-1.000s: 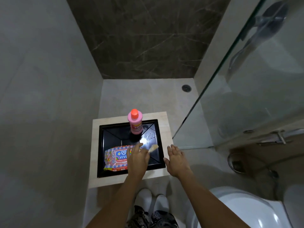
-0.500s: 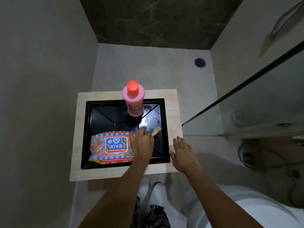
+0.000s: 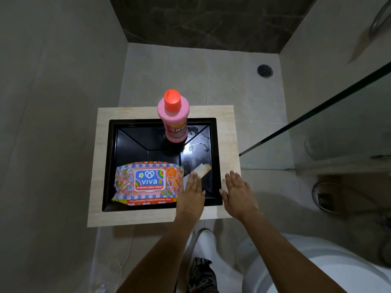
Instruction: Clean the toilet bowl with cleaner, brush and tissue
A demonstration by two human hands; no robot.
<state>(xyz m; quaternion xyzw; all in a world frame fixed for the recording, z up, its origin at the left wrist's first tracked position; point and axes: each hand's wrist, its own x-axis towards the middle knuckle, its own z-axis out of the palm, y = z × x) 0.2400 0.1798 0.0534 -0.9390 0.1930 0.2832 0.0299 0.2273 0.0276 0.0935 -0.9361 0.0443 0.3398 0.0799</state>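
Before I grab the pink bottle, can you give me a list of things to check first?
1. Pink bottle standing upright in the black tray: ok.
2. Orange cap on the bottle: ok; whether tight, cannot tell.
3. Right hand free, fingers straight: ok.
4. Left hand free: cannot tell, it lies by a small flat piece.
5. Wipes pack out of the way of the bottle: ok.
6. Toilet brush in sight: not ok.

Left grip (image 3: 191, 192): palm down, fingers straight and close together, forearm reaching forward from the lower frame edge. Right grip (image 3: 239, 192): palm down, fingers straight and slightly spread, thumb out toward the left grip; just beside it, not touching. Both forearms bare.
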